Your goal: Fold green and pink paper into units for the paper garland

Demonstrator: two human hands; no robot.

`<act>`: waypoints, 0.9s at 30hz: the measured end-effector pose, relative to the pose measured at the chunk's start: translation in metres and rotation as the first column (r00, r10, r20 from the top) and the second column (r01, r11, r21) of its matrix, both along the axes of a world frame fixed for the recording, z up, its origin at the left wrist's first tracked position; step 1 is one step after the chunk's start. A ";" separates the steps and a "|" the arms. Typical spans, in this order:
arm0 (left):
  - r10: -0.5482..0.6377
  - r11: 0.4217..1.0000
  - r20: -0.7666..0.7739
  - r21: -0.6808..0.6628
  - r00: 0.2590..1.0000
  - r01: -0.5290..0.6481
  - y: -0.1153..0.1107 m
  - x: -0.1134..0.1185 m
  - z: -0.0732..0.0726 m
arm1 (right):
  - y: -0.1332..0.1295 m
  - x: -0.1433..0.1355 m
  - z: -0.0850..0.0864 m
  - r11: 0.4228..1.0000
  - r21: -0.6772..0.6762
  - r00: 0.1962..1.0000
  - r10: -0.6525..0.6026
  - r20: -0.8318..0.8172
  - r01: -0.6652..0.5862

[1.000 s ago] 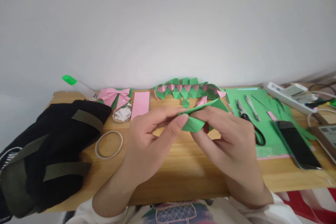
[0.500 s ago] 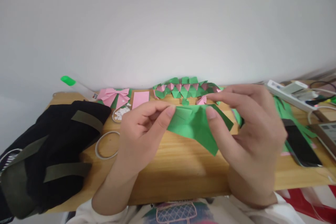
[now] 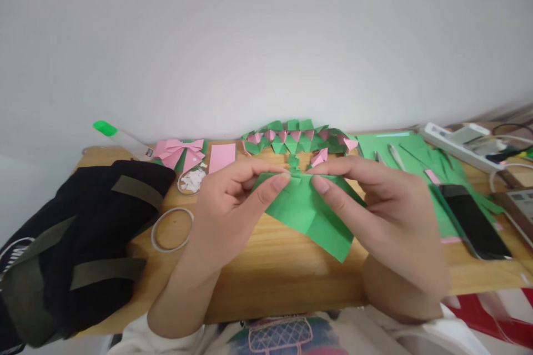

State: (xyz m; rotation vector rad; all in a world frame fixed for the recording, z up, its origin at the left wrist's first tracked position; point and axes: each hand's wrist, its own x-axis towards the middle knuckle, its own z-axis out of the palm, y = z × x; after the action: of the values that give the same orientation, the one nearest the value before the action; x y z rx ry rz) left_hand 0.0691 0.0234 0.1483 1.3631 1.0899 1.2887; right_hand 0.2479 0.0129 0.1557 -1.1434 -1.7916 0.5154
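A creased sheet of green paper [image 3: 310, 208] is held up over the wooden table, its lower corner hanging toward the front edge. My left hand [image 3: 233, 211] pinches its top edge between thumb and index finger. Close beside it, my right hand [image 3: 378, 211] grips the same edge, also with thumb and index finger. Just behind the sheet lie a small green folded piece [image 3: 293, 162] and a small pink one [image 3: 320, 157]. Farther back, a row of green and pink folded pieces [image 3: 291, 137] stands by the wall.
Left: black bag [image 3: 104, 199], tape ring [image 3: 153, 233], white scraps [image 3: 192, 180], pink bow [image 3: 181, 153], pink sheet [image 3: 222, 157], green-capped tube [image 3: 120, 138]. Right: green mat or paper [image 3: 389, 144], phone [image 3: 474, 222], power strip [image 3: 458, 147], cables.
My right hand has moved left along the top edge, and its raised index finger has come down onto the paper. The sheet's lower corner hangs slightly lower. More of the green area at right shows.
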 end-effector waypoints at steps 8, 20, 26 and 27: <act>0.070 0.997 -0.008 0.030 0.998 -0.070 0.001 0.001 -0.004 | 0.001 0.000 -0.001 1.000 -0.023 1.000 0.007 -0.007 -0.007; 0.109 0.992 -0.113 0.083 0.988 -0.100 -0.003 0.004 -0.008 | 0.002 -0.001 0.002 0.986 -0.123 0.993 0.113 -0.033 -0.117; 0.068 0.996 -0.159 0.071 0.985 -0.057 -0.003 0.003 -0.008 | 0.006 -0.002 0.000 0.986 -0.123 0.993 0.110 -0.041 -0.114; 0.060 0.997 -0.159 0.067 0.986 -0.050 -0.003 0.003 -0.007 | 0.007 -0.001 0.000 0.985 -0.129 0.993 0.112 -0.047 -0.117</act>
State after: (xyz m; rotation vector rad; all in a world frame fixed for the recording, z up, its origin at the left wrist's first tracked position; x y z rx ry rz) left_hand 0.0716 0.0208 0.1412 1.5142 1.2130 1.2792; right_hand 0.2464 0.0194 0.1558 -1.1149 -1.8182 0.7293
